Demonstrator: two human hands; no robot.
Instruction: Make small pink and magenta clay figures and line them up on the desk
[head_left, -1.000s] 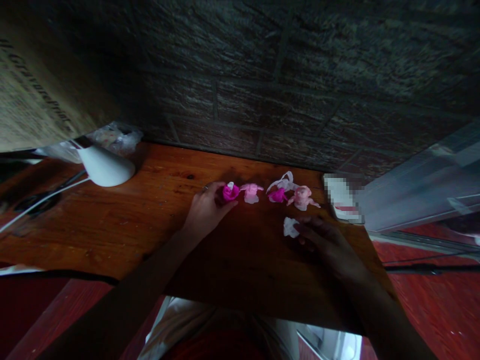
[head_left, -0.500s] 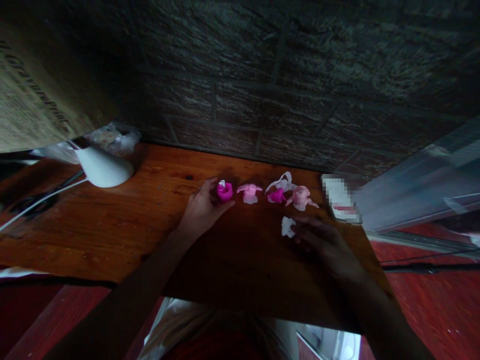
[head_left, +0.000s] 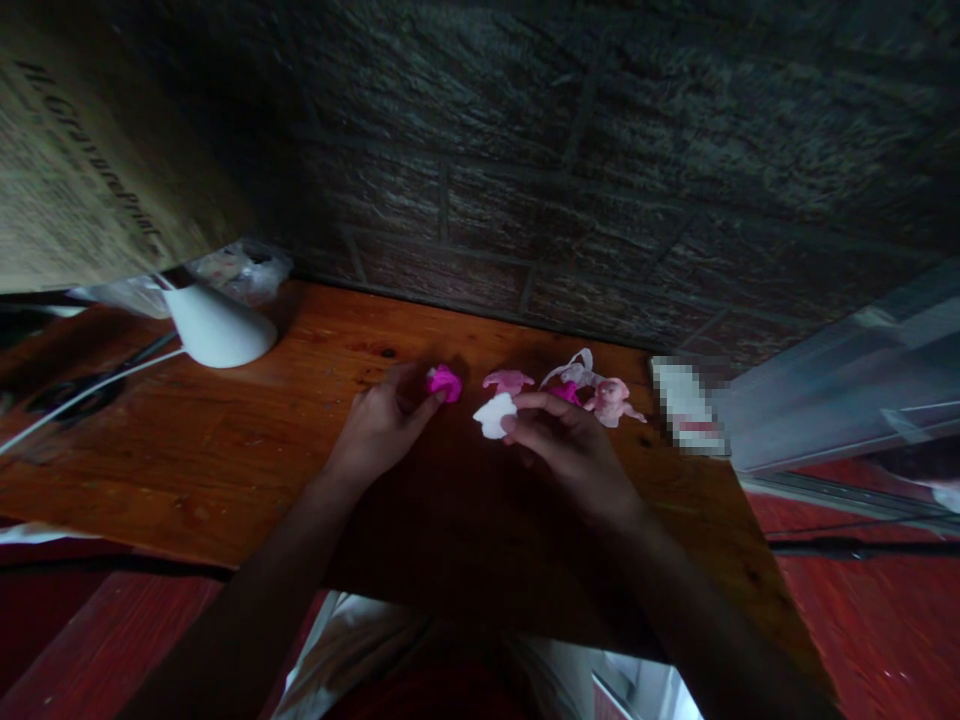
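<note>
My left hand (head_left: 379, 425) has its thumb and fingers closed around a small bright magenta piece (head_left: 445, 384), with a whitish bit at its upper left. My right hand (head_left: 574, 450) pinches a thin white scalloped piece (head_left: 492, 416) between thumb and fingers, just right of and below the magenta one; the two are apart. Behind the white piece, a pink shirt-shaped item (head_left: 508, 380) is partly covered. Beyond my right fingers lie a second magenta piece (head_left: 568, 392), a pale looped strip (head_left: 580, 370) and a light pink doll-like figure (head_left: 611, 402).
A lamp with a white base (head_left: 225, 332) and a printed shade (head_left: 90, 190) stands at the left. Dark scissors-like handles (head_left: 71, 393) and a clear plastic bag (head_left: 247, 272) are near it. A blurred-out flat object (head_left: 686, 405) lies right, before the brick wall (head_left: 487, 180).
My right hand has moved left with the white piece, up to the middle of the table. The fingers of my left hand have closed on the magenta piece, which now leans over.
</note>
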